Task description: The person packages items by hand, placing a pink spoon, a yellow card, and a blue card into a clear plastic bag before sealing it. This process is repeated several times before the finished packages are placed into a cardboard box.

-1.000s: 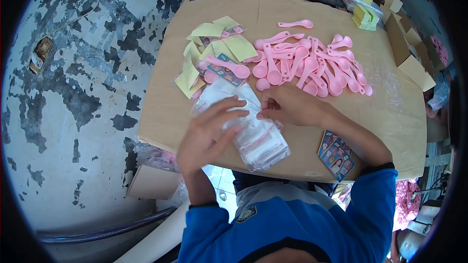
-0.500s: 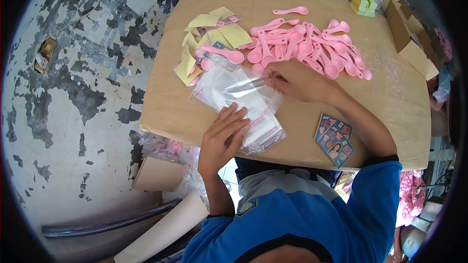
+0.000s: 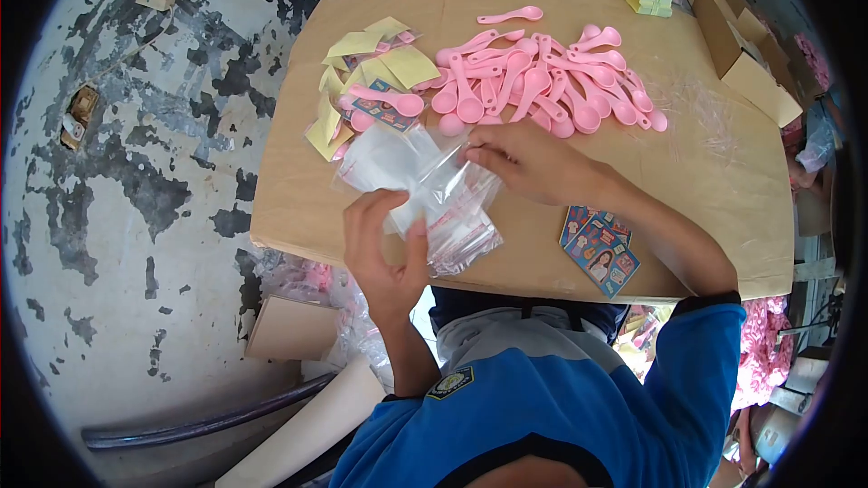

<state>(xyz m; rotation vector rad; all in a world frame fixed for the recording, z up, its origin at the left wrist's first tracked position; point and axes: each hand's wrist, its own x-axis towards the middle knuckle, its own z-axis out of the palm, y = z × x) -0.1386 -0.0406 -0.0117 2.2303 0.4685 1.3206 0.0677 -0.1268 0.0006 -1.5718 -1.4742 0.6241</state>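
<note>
Left hand [image 3: 384,248] is clamped on the stack of clear bags [image 3: 461,237] at lower centre of the frame, with the thumb pressed on top and the fingers curled beneath the near edge. Right hand [image 3: 533,163] is closed, its fingertips pinched on the far edge of 1 loose bag [image 3: 407,163], which lies raised and crumpled across the stack.

Step in hand, by judgement: parting 1 bag from the stack. The next move calls for a steady hold on the stack by the left hand. The right hand must keep hold of a single layer of film, since the bags are thin and cling together.

Pink spoons [image 3: 533,81] lie heaped just beyond the right hand, at upper centre. Yellow slips [image 3: 384,59] and bagged spoons sit to their left. Printed cards [image 3: 599,251] lie near the right forearm.

The surface [image 3: 723,190] is covered with brown cardboard. Open cardboard boxes [image 3: 741,63] stand along its right edge. To the left is a concrete floor [image 3: 136,172] with patchy, flaking paint.
</note>
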